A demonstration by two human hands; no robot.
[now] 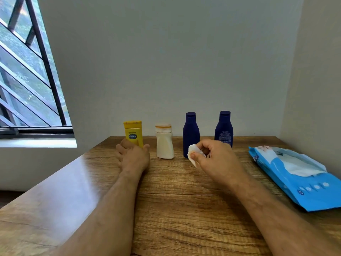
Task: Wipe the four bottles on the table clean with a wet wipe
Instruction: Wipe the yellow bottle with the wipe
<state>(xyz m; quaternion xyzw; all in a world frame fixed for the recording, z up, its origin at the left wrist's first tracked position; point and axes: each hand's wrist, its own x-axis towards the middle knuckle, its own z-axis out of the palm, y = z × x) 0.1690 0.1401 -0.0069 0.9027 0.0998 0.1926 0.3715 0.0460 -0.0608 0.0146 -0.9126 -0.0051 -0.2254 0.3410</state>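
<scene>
Here, four bottles stand upright in a row near the far edge of a wooden table (166,209), close to a pale wall: from left to right, a yellow bottle (133,133) with a blue label, a cream bottle (164,143), a dark blue bottle (191,133) and a second dark blue bottle (224,129) with small print on its side. The four are spaced apart, none touching its neighbour.

The person's left hand (133,157) reaches to the foot of the yellow bottle, fingers curled round its lower part with the thumb on the right side (the contact itself is partly hidden behind the knuckles). The right hand (214,159) is raised just in front of the two dark blue bottles, thumb and fingertips pinching a crumpled white wet wipe (193,154); the wipe overlaps the lower right of the first dark blue bottle in this view, though whether it touches the bottle cannot be told.

Both bare forearms stretch from the near edge across the tabletop. At the right side of the table lies a blue pack of wipes (302,183), its flap open and a white sheet showing at the mouth. To the far left, a window (27,71) with dark diagonal bars looks out on greenery.
</scene>
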